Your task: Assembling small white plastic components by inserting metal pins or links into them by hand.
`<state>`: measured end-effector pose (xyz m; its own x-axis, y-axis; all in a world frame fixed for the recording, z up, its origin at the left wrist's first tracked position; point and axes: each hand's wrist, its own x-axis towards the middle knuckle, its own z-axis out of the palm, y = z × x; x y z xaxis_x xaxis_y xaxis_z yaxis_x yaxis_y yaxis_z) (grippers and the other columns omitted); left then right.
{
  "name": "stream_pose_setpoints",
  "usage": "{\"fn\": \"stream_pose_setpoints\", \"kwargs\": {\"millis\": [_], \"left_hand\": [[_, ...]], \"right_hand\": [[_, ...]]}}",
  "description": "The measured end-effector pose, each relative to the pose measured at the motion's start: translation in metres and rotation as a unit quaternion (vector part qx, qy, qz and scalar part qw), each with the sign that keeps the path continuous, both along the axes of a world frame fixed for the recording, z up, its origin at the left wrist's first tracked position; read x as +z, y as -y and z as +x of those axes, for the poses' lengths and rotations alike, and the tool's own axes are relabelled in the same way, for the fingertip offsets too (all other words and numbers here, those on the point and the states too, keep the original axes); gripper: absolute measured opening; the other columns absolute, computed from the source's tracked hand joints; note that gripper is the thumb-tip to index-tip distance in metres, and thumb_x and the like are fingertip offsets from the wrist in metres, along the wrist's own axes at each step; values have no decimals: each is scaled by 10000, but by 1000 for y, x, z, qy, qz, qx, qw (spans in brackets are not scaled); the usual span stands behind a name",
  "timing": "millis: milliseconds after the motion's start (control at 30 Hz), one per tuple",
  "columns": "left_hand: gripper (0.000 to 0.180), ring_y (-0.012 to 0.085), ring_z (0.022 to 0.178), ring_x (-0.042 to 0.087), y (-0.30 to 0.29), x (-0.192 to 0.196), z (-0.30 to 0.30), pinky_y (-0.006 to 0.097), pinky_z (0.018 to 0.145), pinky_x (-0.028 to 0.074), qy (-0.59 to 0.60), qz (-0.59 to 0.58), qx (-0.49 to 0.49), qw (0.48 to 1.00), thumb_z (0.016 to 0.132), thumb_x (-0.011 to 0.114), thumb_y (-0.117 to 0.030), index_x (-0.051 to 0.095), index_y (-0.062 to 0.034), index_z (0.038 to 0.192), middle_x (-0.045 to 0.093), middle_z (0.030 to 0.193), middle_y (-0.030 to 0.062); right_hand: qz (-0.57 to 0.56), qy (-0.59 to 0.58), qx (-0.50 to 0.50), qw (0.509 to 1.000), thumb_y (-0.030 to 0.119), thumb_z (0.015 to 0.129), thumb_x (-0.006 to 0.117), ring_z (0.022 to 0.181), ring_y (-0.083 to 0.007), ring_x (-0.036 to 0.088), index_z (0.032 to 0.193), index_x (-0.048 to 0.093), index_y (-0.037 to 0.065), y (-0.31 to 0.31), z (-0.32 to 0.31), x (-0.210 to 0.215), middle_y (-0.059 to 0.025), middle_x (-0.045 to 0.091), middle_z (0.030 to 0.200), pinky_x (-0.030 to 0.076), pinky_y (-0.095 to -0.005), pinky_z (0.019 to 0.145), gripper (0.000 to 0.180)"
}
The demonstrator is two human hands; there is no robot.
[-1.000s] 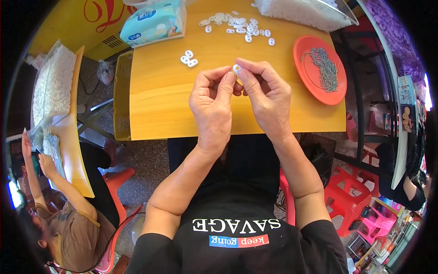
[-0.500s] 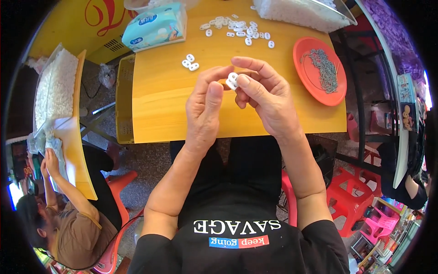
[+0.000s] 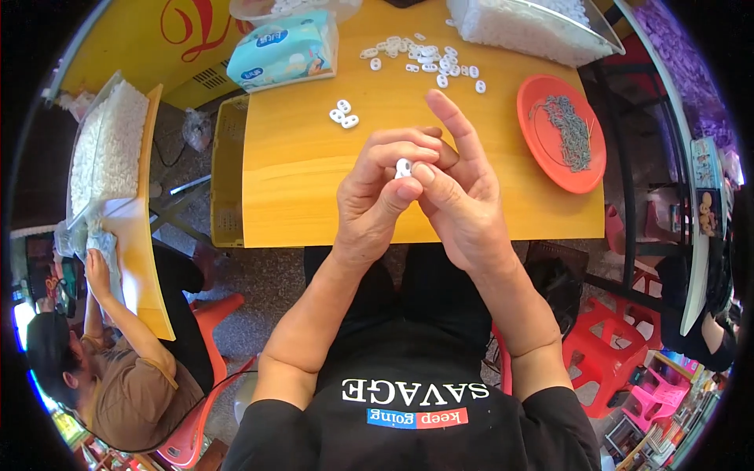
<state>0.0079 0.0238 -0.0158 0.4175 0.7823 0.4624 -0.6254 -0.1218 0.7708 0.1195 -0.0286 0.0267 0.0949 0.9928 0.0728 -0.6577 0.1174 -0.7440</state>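
A small white oval plastic piece with holes [image 3: 404,168] is between my two hands, above the near part of the yellow table [image 3: 306,188]. My left hand [image 3: 377,188] pinches it with thumb and fingertips from the left. My right hand [image 3: 463,192] presses its thumb to the piece from the right, with the index finger raised and stretched away. Any other part held behind the fingers is hidden. On the table, ahead and left of my hands, lie three similar white pieces [image 3: 343,115]. A looser scatter of them [image 3: 428,56] lies farther off.
A red plate [image 3: 534,149] of small grey metal pieces [image 3: 572,129] sits at the right. A blue tissue pack [image 3: 283,55] and a clear tub of white pieces [image 3: 534,31] stand at the back. Another person [image 3: 126,377] works at a left-hand table [image 3: 153,275].
My left thumb and fingers have closed in on the white piece, which my right hand was holding. My right index finger has lifted. The whole view has shifted slightly.
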Motion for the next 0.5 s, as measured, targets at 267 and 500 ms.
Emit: {"fn": "stream_pose_setpoints", "kwargs": {"millis": [267, 500], "left_hand": [[239, 239, 1172, 531, 2, 1, -3, 358, 995, 427, 11, -5, 5, 1000, 963, 620, -219, 636, -11, 1079, 571, 1154, 121], [182, 98, 958, 601, -38, 26, -85, 223, 844, 483, -219, -25, 271, 937, 971, 603, -113, 651, -12, 1114, 640, 1010, 35]], "right_hand": [[-32, -19, -51, 998, 67, 944, 602, 1081, -134, 570, 1528, 245, 89, 8, -16, 1, -69, 597, 1164, 439, -310, 995, 685], [-48, 266, -46, 962, 126, 967, 603, 773, -89, 579, 1359, 489, -13, -22, 15, -12, -58, 638, 975, 493, -241, 690, 430]]}}
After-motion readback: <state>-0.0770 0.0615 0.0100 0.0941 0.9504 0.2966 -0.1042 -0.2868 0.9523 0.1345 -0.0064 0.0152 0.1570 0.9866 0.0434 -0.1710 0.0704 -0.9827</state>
